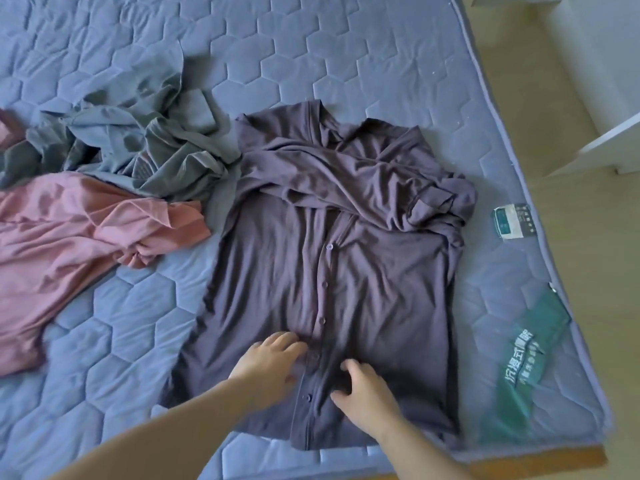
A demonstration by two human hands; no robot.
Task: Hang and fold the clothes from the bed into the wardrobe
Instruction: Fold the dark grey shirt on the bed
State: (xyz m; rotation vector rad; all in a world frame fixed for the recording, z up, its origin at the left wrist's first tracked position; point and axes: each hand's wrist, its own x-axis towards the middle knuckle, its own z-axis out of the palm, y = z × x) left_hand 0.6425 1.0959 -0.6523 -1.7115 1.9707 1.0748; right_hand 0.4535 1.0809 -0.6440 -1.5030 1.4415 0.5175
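Purple shirt [332, 258], two hands, three garments.

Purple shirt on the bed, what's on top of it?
Both hands rest on the purple shirt: left hand, right hand. Its own sleeve lies folded across the chest. Anything underneath is hidden.

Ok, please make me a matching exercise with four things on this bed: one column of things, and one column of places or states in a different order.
Things:
1. dark purple button-front shirt
2. crumpled grey-green garment
3. pink garment
4. small white and dark label

Places or states:
A. at the left edge, below the grey-green one
B. spread out flat, both hands on its lower part
C. near the right edge of the blue quilted mattress
D. bunched up, left of the shirt's collar

Pairs: 1-B, 2-D, 3-A, 4-C
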